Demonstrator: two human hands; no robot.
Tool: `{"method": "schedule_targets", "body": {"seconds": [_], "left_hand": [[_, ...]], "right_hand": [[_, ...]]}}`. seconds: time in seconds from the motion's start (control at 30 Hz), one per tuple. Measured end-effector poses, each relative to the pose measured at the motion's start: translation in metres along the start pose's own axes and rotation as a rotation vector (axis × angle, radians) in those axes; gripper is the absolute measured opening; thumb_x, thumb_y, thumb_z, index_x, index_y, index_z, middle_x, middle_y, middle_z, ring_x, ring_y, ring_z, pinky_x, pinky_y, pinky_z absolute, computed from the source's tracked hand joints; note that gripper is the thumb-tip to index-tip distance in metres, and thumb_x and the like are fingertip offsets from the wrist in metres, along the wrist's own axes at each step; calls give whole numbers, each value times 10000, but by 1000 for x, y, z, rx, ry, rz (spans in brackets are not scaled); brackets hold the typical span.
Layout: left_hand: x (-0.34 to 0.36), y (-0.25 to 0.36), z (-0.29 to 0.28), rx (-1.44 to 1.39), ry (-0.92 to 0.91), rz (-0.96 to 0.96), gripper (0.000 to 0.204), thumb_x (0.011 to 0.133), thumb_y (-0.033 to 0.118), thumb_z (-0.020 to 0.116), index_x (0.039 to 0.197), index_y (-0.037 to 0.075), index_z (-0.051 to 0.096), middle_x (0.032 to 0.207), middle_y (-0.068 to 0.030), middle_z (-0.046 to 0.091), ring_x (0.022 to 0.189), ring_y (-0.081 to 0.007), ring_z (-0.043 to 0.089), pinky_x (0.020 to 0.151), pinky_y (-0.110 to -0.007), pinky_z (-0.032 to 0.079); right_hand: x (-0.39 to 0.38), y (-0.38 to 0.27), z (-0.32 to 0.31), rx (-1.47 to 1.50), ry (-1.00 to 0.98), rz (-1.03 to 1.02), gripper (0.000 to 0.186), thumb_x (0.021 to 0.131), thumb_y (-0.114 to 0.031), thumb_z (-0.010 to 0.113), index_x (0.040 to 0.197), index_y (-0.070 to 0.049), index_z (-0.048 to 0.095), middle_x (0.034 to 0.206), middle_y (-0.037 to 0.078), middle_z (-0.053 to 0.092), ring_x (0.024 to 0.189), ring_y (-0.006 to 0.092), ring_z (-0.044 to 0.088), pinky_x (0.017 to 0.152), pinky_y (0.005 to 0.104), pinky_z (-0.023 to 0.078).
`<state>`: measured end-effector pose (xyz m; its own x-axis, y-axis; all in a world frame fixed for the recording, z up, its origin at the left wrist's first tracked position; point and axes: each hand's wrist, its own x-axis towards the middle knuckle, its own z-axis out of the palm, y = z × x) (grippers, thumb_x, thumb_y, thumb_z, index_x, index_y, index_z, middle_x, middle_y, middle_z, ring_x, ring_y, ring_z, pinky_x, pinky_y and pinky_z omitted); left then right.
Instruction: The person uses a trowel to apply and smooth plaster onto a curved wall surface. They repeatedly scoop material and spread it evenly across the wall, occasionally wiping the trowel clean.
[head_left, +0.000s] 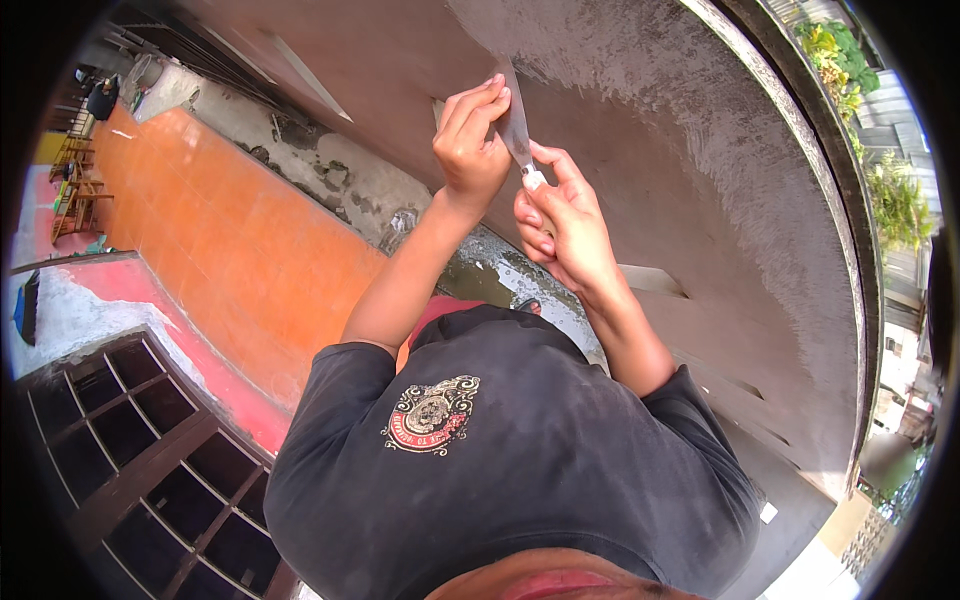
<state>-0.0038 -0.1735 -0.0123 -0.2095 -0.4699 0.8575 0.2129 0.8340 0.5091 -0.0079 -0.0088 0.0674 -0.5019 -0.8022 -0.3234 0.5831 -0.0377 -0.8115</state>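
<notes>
My right hand (566, 218) is closed round the pale handle of a putty knife (516, 128), its thumb along the handle. The metal blade points up and away from me, toward the grey wall (640, 190). My left hand (470, 140) is at the blade's left side, fingers bent and fingertips against its edge; the left thumb is hidden. Both hands are raised in front of the wall. Its upper part carries a lighter, streaky grey coat, while the lower part looks smoother and browner.
Slots (655, 281) open in the wall to the right. An orange tiled surface (240, 250) stretches to the left, beside a dark window grille (150, 440). Wet, rough ground (490, 270) lies below my hands. Wooden chairs (75, 195) and plants (895, 200) are farther off.
</notes>
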Motion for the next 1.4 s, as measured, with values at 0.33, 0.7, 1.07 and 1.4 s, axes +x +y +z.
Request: {"method": "schedule_targets", "body": {"seconds": [0.33, 0.7, 1.07, 1.4], "left_hand": [[1, -2, -3, -30, -52, 43, 329, 631, -141, 722, 937, -21, 728, 1045, -134, 740, 983, -290, 709, 826, -357, 595], [-16, 1, 4, -40, -28, 24, 250, 652, -104, 772, 879, -22, 709, 995, -134, 748, 938, -286, 721, 797, -351, 596], [-11, -3, 8, 4, 17, 61, 275, 639, -136, 742, 891, -28, 712, 1007, -137, 744, 955, -293, 713, 802, -354, 596], [-9, -2, 6, -43, -6, 148, 287, 640, -128, 757, 905, -24, 717, 1033, -137, 744, 952, -288, 717, 816, -349, 592]], "right_hand": [[2, -1, 4, 9, 27, 53, 385, 1056, -121, 449, 1435, -129, 381, 726, 14, 437, 450, 34, 320, 389, 186, 242], [-8, 12, -6, 13, 16, 3, 377, 1063, -136, 440, 1436, -156, 382, 727, 23, 437, 442, 41, 315, 390, 187, 238], [2, 5, -12, -23, 47, 35, 375, 1049, -118, 456, 1419, -151, 409, 705, 15, 437, 444, 37, 316, 389, 186, 237], [-1, 5, -8, 41, 113, 84, 380, 1058, -132, 464, 1433, -127, 402, 713, 21, 443, 448, 38, 314, 386, 193, 242]]}}
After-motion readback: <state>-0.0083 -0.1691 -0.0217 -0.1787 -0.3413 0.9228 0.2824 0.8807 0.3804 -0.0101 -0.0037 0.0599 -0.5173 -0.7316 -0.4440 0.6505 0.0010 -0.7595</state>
